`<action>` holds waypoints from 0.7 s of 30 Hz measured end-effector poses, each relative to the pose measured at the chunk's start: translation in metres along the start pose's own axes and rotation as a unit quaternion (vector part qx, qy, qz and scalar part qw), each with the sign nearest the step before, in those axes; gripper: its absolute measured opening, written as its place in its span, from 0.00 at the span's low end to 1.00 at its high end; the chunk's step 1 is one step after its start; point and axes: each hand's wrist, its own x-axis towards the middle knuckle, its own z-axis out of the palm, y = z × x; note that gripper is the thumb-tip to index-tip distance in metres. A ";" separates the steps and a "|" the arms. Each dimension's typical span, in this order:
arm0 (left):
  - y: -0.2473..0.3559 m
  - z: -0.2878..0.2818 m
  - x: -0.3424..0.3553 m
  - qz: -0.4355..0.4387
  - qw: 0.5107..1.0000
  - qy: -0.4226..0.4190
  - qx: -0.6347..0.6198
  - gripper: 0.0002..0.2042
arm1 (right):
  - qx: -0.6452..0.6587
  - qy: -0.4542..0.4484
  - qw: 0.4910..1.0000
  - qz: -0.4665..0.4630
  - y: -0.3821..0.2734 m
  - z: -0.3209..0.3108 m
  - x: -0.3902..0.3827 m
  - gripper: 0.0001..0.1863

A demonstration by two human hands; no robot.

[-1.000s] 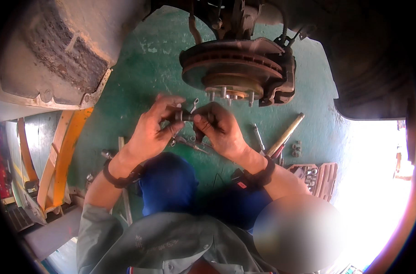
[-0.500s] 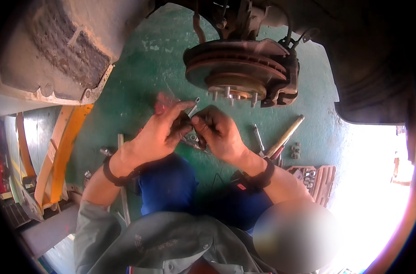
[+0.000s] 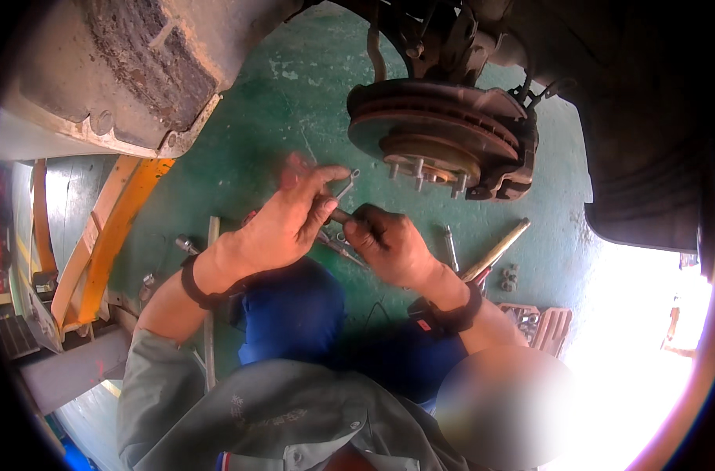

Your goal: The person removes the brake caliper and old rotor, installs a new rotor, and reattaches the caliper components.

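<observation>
My left hand (image 3: pixel 283 216) pinches one end of a dark cylindrical metal part (image 3: pixel 340 214), whose other end is gripped by my right hand (image 3: pixel 393 243). A small ring-ended wrench (image 3: pixel 346 185) shows at my left fingertips; I cannot tell whether it is held. A blurred red object (image 3: pixel 293 169) is behind my left hand. The rusty brake disc (image 3: pixel 420 118) with its hub studs (image 3: pixel 420 174) hangs above and right of my hands, caliper (image 3: pixel 516 169) at its right.
Wheel arch panels (image 3: pixel 153 63) frame the sides. Long handles (image 3: pixel 495 247), a ratchet (image 3: pixel 452 247), a socket case (image 3: pixel 552 330) and a metal bar (image 3: pixel 213 235) lie on the green floor (image 3: pixel 263 102). Orange slanted metal pieces (image 3: pixel 110 251) stand at left.
My hands have shifted slightly, the right one lower and turned, so the cylindrical part now slants. The brake assembly appears farther right in the view.
</observation>
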 end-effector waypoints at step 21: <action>-0.034 0.007 -0.014 -0.003 0.996 0.086 0.016 0.13 | -0.019 0.083 0.996 -0.018 0.009 0.029 0.013 0.25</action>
